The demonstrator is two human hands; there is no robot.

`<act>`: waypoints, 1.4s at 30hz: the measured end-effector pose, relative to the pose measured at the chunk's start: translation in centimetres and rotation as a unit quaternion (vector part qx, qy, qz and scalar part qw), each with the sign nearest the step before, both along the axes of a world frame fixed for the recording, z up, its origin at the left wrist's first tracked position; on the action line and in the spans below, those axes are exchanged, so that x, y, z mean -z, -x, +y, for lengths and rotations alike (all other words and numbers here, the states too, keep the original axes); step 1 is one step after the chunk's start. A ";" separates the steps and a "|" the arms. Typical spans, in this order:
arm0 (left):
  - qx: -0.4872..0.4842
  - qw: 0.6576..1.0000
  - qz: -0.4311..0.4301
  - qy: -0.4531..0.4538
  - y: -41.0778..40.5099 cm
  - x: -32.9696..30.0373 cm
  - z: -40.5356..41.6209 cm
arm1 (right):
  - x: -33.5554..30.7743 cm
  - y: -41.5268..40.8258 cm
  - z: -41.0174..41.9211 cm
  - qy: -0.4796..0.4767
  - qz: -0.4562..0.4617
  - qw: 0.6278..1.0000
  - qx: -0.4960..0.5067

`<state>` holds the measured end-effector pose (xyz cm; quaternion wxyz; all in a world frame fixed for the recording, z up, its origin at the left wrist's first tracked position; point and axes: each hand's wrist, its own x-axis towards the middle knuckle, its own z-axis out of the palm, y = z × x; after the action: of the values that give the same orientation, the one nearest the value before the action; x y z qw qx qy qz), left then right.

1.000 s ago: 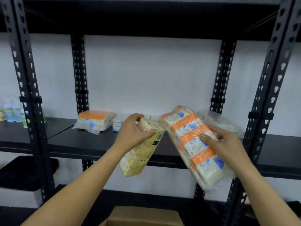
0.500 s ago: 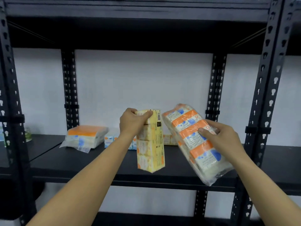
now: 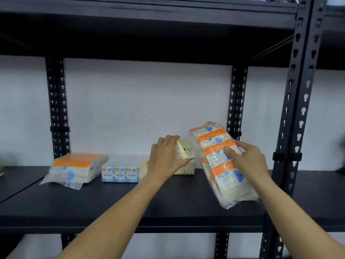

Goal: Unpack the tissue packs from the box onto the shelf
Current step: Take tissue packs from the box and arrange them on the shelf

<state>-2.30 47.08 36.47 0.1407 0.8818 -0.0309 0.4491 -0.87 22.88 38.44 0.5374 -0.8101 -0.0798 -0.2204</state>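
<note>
From the head view, the left hand (image 3: 166, 156) curls over the top of a yellow tissue pack (image 3: 184, 156) and holds it at the back of the black shelf (image 3: 130, 202), close to the white wall. It sits right of a row of small blue packs (image 3: 120, 171), probably so that like goes beside like and the front of the shelf stays free. Whether the yellow pack's base already rests on the shelf I cannot tell, since the hand covers part of it.

The right hand (image 3: 248, 161) grips a long orange-and-white bundle of packs (image 3: 222, 163) from its right side, thumb pressed on the front. The bundle is tilted, top leaning left, its lower end low over the shelf, seemingly waiting its turn. Another orange-topped pack (image 3: 74, 169) lies flat at the far left. The box is out of view.
</note>
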 end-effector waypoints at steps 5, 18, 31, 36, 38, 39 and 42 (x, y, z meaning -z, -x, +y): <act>0.001 0.997 0.027 -0.070 -2.6 3.1 -1.2 | 0.4 -1.0 -0.5 0.025 0.004 0.999 0.019; -0.033 0.980 0.132 -0.144 -6.7 8.8 -3.7 | 0.3 -3.3 -1.2 0.077 0.008 0.997 0.023; -0.011 0.977 0.191 -0.093 -7.6 10.4 -3.0 | 1.0 -4.7 -0.6 0.099 0.040 0.994 0.024; 0.039 0.984 0.165 0.045 -7.9 8.0 -4.0 | -0.8 -5.4 -0.7 0.097 0.011 0.994 0.041; 0.127 0.965 0.135 0.185 -7.8 6.1 -5.4 | -2.3 -5.8 -0.8 0.099 -0.003 0.994 0.049; 0.177 0.940 0.137 0.258 -7.5 4.8 -6.3 | -3.0 -6.1 -0.9 0.101 -0.009 0.993 0.052; 0.299 0.866 0.149 0.372 -7.1 1.8 -9.3 | -5.0 -7.3 -1.1 0.118 -0.022 0.990 0.076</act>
<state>4.78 37.76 34.66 0.5890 0.7688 -0.1021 0.2273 6.44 21.80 43.40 0.4182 -0.8665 -0.0554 -0.2670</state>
